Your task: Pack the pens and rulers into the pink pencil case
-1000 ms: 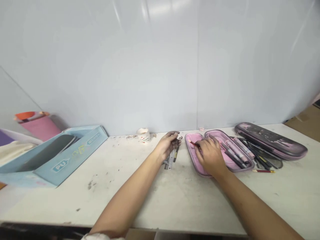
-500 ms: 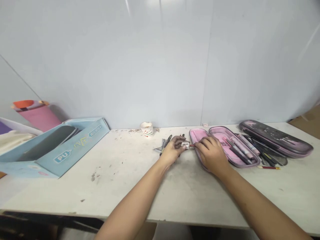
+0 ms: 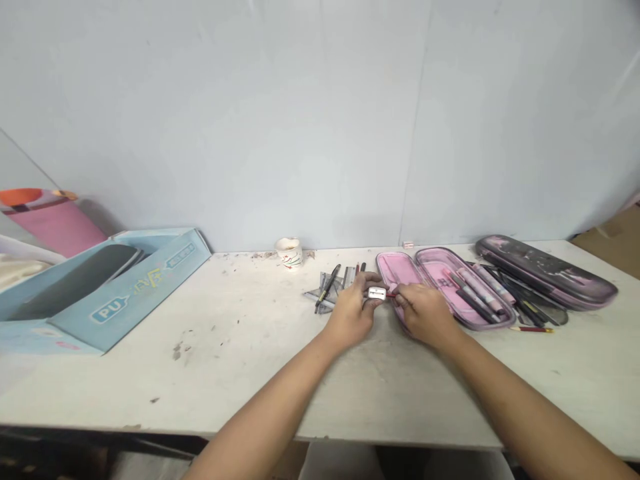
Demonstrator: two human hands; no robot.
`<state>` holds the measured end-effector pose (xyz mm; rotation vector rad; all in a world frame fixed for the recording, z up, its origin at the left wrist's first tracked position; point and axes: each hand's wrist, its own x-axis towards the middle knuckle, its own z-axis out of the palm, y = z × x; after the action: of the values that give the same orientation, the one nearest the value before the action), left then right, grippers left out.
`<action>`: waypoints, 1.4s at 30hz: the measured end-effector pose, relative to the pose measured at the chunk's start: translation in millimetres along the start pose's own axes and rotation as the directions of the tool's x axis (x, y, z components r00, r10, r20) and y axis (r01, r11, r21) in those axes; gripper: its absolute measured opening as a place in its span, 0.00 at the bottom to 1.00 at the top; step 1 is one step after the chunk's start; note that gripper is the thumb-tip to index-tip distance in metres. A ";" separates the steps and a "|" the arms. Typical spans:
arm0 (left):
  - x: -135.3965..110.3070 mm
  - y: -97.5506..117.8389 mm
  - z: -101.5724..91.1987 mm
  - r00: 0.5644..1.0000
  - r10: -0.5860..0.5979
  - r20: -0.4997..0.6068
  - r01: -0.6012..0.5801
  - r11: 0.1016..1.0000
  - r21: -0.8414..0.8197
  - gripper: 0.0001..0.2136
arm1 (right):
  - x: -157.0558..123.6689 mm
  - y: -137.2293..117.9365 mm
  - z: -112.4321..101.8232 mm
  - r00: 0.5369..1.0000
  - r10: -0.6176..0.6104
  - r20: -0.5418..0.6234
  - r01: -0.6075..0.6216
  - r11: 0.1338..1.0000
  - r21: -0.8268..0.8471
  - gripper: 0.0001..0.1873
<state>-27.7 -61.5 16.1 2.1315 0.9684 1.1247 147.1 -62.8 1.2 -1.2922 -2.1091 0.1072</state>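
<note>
The left hand and the right hand meet at the middle of the surface, knuckles nearly touching. The left grip is narrow, with thumb and fingers pinching a white pencil sharpener. The right grip is just as narrow, pinching a red pencil, and only a short red stretch of it shows, running from those fingers into the sharpener's side. The rest of the pencil is hidden by the hand.

Just behind the hands, at 12 to 2 o'clock, lies an open pencil case with a pink lining, its near rim close to the right hand. Dark pens and pink-patterned pencils lie in its right half. At about 2 to 3 o'clock from the right hand lies a dark pencil case, with a spill of dark pens beside it and a loose red-and-yellow pencil on the surface.

At 10 o'clock from the left hand, a clear set square lies under a black pen. Further off at 10 o'clock stands a small white cup, and at 9 o'clock sits an open pale blue box with a pink tube behind it.
</note>
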 end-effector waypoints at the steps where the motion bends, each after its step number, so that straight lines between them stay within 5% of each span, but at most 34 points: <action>1: -0.4 1.4 0.0 1.000 0.024 0.015 -0.024 0.999 0.035 0.14 | 1.1 3.6 0.2 0.996 0.045 0.075 -0.054 0.991 0.123 0.11; 4: -0.5 4.8 -0.1 0.995 0.084 0.053 -0.089 0.992 0.093 0.14 | 5.3 13.6 1.2 0.950 0.092 0.298 -0.231 0.850 0.473 0.14; 7: 1.6 3.6 -2.2 0.996 0.075 0.037 -0.077 0.996 0.052 0.16 | 9.7 12.7 1.2 0.937 0.108 0.333 -0.280 0.802 0.528 0.15; 11: 6.8 -5.7 -7.4 0.995 -0.104 -0.011 0.101 0.986 -0.132 0.15 | 12.1 -6.6 -3.3 0.987 0.074 0.143 -0.082 0.995 0.049 0.13; 15: 9.3 -15.0 -5.6 0.949 -0.301 0.094 0.308 0.817 -0.487 0.11 | 10.7 -24.1 -10.5 0.985 -0.120 0.128 0.165 0.880 -0.446 0.12; 18: 8.7 -16.8 0.4 0.938 -0.323 0.129 0.332 0.723 -0.606 0.10 | 11.6 -27.9 -14.6 0.955 -0.213 0.204 0.290 0.810 -0.510 0.13; 21: 7.1 -13.1 2.2 0.957 -0.269 0.109 0.278 0.745 -0.607 0.10 | 16.8 -26.0 -16.9 0.973 -0.118 0.198 0.181 0.921 -0.344 0.11; 23: 5.2 -8.9 -0.9 0.976 -0.204 0.081 0.215 0.818 -0.534 0.09 | 21.0 -22.6 -17.0 0.970 0.007 0.244 0.000 1.000 -0.027 0.13; 25: 3.3 -5.2 -5.6 0.991 -0.118 0.057 0.131 0.913 -0.386 0.08 | 23.5 -18.7 -15.5 0.910 0.071 0.409 -0.218 0.919 0.327 0.16; 27: 2.2 -4.3 -8.3 0.997 -0.057 0.061 0.071 0.965 -0.251 0.08 | 23.6 -16.2 -13.0 0.839 0.064 0.541 -0.376 0.786 0.490 0.17; 28: 2.2 -5.1 -8.1 0.996 -0.057 0.072 0.072 0.969 -0.235 0.08 | 22.9 -16.0 -11.8 0.836 0.074 0.543 -0.385 0.784 0.486 0.17; 31: 4.5 -11.0 -2.2 0.977 -0.185 0.107 0.213 0.884 -0.417 0.08 | 19.6 -20.3 -11.3 0.931 0.133 0.338 -0.237 0.928 0.287 0.15; 33: 6.3 -14.4 3.0 0.948 -0.285 0.138 0.310 0.742 -0.594 0.10 | 18.0 -25.3 -13.8 0.979 0.053 0.198 -0.067 0.996 0.064 0.11; 36: 6.2 -14.6 6.4 0.930 -0.327 0.168 0.343 0.607 -0.717 0.14 | 18.4 -30.1 -17.0 0.976 -0.130 0.173 0.162 0.969 -0.187 0.07; 39: 3.2 -11.7 4.1 0.948 -0.291 0.132 0.305 0.702 -0.643 0.11 | 21.1 -27.5 -13.8 0.975 -0.013 0.222 0.016 1.000 -0.014 0.09; 42: 0.5 -10.7 1.2 0.976 -0.177 0.126 0.214 0.878 -0.428 0.08 | 22.4 -19.1 -7.6 0.905 0.101 0.414 -0.244 0.920 0.308 0.17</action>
<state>-30.2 -54.9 8.0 1.6622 0.7813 1.0287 130.0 -56.0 25.4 -1.3125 -2.1525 0.8519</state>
